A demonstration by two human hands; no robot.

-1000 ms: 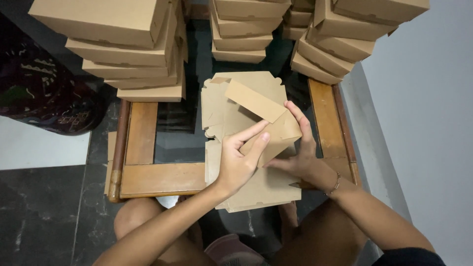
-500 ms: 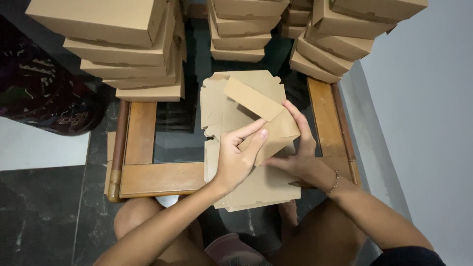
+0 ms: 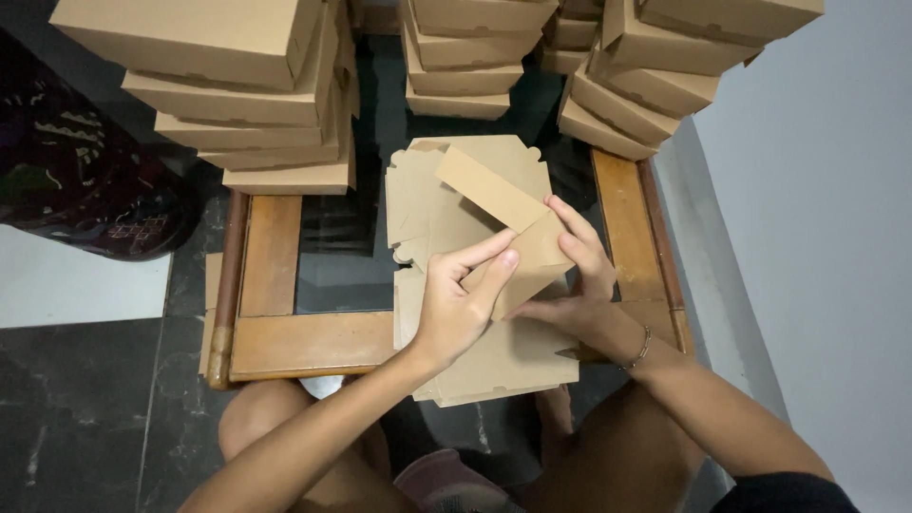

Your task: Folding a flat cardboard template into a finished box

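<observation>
Loosely, flat brown cardboard blank (image 3: 475,285), half-folded.

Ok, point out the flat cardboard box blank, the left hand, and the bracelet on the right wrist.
flat cardboard box blank (image 3: 494,366): head view, bare lower panel.
left hand (image 3: 456,309): head view, back of the hand.
bracelet (image 3: 641,350): head view, band at the right wrist.

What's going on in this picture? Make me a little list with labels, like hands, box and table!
left hand: fingers pressed on a raised flap of the flat cardboard box
right hand: pinching the same flap from the other side
box state: unfolded brown sheet, one side panel folded up
table: wooden frame with dark glass top
stacks of folded boxes: piled along the table's far edge
bracelet: on right wrist
</observation>
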